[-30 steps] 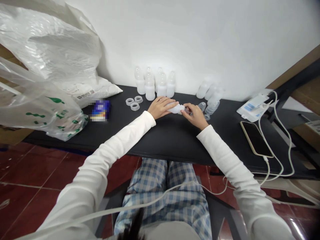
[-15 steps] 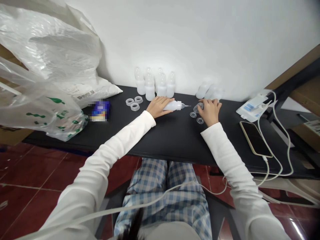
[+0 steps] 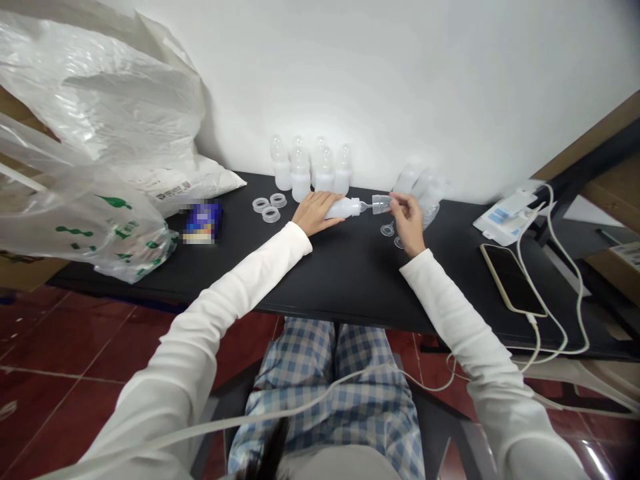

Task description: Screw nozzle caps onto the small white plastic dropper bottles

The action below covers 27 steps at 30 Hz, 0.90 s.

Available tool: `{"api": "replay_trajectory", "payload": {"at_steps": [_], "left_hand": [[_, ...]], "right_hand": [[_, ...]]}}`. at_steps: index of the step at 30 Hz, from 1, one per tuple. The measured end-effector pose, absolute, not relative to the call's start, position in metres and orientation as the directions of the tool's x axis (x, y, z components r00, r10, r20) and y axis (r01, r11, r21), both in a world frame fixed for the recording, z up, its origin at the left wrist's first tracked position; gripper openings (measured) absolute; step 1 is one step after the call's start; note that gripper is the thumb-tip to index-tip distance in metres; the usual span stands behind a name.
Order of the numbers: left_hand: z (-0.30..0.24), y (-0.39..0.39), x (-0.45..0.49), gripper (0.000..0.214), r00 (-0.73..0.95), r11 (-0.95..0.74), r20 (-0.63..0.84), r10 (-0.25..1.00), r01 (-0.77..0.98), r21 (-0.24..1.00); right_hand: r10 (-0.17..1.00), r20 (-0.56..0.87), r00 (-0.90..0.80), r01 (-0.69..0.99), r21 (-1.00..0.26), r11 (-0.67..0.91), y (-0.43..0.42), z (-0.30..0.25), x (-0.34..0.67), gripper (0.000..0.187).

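My left hand [image 3: 319, 213] is closed around a white squeeze bottle [image 3: 345, 209] lying sideways above the black table, its clear pointed nozzle [image 3: 365, 207] aimed right. Between the fingertips of my right hand [image 3: 407, 223] is a clear cap [image 3: 381, 204], its mouth facing left at the nozzle's tip. Whether the tip has entered the cap is hard to tell. Small clear nipple-like pieces [image 3: 387, 230] lie just below my right hand. Behind it are several clear caps [image 3: 429, 187], blurred against the wall.
Several capped bottles [image 3: 300, 173] stand along the wall. White rings [image 3: 271, 214] lie left of my left hand. A blue packet [image 3: 204, 221] and plastic bags [image 3: 100, 133] occupy the left. A phone [image 3: 513, 280] with cables and a white box [image 3: 509, 215] sit on the right.
My right hand has picked up a clear cap from the right side and brought it left to the nozzle. My left hand keeps the bottle in nearly the same place.
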<state>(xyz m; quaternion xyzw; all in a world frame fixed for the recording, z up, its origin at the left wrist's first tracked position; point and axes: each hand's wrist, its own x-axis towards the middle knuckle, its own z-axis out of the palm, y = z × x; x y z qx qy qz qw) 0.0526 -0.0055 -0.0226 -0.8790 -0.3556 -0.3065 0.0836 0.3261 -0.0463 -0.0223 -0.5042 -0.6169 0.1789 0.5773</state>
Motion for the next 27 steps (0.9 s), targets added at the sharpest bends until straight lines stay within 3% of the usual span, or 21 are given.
{"api": "replay_trajectory", "payload": {"at_steps": [7,14,19,27], "left_hand": [[-0.024,-0.010,0.056,0.059,0.595,-0.795,0.634,0.495,0.604,0.054],[-0.027,-0.008,0.055,0.065,0.596,-0.835,0.659,0.459,0.542,0.092],[-0.032,-0.010,0.060,0.063,0.572,-0.851,0.692,0.439,0.513,0.116],[-0.034,-0.023,0.069,0.063,0.645,-0.863,0.676,0.355,0.504,-0.027]], "right_hand": [[0.818,0.572,-0.061,0.470,-0.706,0.529,-0.066,-0.012,0.309,0.038],[0.801,0.578,-0.157,0.520,-0.641,0.564,-0.069,-0.005,0.310,0.040],[0.774,0.617,-0.143,0.590,-0.575,0.567,-0.073,0.003,0.308,0.033],[0.856,0.515,-0.046,0.625,-0.654,0.427,-0.075,-0.003,0.298,0.034]]}}
